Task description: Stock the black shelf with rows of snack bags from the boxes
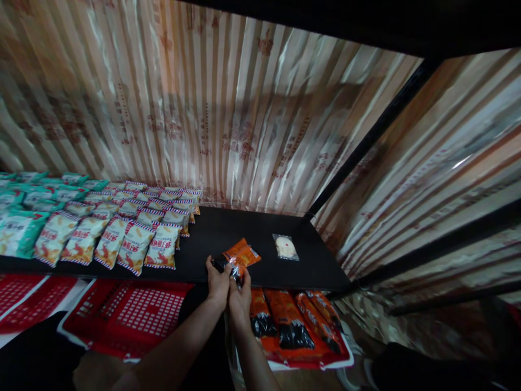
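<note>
Above the front edge of the black shelf, orange-and-black snack packets are held close together and overlapping; I cannot tell their exact number. My left hand is closed on the left, black end of a packet. Close beside it, my right hand grips the lower right part of the packets. The fingertips of both hands nearly meet, and the packets hide some of the fingers. To the right on the shelf lies a small clear packet with something pale inside.
Rows of white-and-orange snack bags and teal bags stand at the shelf's left. Below are red baskets; the right one holds several orange-and-black packets. A black post slants up at right before striped sheeting.
</note>
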`<act>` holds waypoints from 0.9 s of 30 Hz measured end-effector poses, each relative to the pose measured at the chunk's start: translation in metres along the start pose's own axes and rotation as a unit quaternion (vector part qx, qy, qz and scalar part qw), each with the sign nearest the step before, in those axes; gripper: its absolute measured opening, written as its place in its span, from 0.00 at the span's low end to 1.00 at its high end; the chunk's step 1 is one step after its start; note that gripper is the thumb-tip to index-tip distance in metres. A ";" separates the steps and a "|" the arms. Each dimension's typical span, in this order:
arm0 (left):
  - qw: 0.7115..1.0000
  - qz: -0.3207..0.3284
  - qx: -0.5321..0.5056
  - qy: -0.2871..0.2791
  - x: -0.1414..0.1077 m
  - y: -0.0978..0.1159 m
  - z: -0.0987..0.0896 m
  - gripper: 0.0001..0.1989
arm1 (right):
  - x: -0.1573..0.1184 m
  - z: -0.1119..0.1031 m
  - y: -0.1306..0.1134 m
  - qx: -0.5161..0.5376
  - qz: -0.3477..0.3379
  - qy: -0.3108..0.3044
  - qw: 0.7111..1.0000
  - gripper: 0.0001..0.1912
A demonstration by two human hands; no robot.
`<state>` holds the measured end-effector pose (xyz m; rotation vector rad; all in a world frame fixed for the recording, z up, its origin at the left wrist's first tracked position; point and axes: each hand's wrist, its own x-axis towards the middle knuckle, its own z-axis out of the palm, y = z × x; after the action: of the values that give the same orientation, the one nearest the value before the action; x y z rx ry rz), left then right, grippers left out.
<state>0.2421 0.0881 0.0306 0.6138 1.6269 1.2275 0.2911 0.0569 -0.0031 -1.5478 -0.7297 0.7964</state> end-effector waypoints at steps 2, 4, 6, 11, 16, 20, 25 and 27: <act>1.000 0.004 -0.004 -0.012 0.000 0.002 -0.001 0.34 | -0.002 -0.002 -0.003 0.018 0.025 0.004 1.000 0.33; 1.000 0.004 -0.007 -0.021 -0.002 0.004 -0.001 0.32 | -0.002 -0.005 -0.007 0.041 0.035 0.003 0.999 0.32; 1.000 -0.001 -0.012 -0.028 -0.003 0.007 -0.001 0.31 | -0.001 -0.010 -0.010 0.054 0.041 0.002 0.998 0.32; 0.999 -0.017 -0.025 -0.033 0.001 0.007 0.001 0.29 | 0.012 -0.027 -0.010 0.052 0.023 0.013 0.998 0.36; 1.000 -0.007 0.015 -0.025 0.007 0.003 0.002 0.30 | 0.032 -0.043 -0.005 0.021 0.017 0.054 0.998 0.40; 0.999 -0.019 0.045 -0.017 0.007 0.007 -0.001 0.32 | 0.045 -0.056 -0.009 -0.047 -0.002 0.055 0.997 0.40; 0.998 -0.032 0.059 -0.011 0.002 0.014 -0.005 0.25 | 0.070 -0.070 -0.013 -0.077 -0.013 0.026 0.997 0.30; 0.998 -0.033 0.055 -0.011 -0.001 0.017 -0.006 0.22 | 0.079 -0.073 -0.014 -0.074 0.000 0.013 0.997 0.28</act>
<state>0.2347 0.0911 0.0461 0.6359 1.6915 1.0849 0.3961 0.0821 0.0093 -1.6870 -0.7835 0.7344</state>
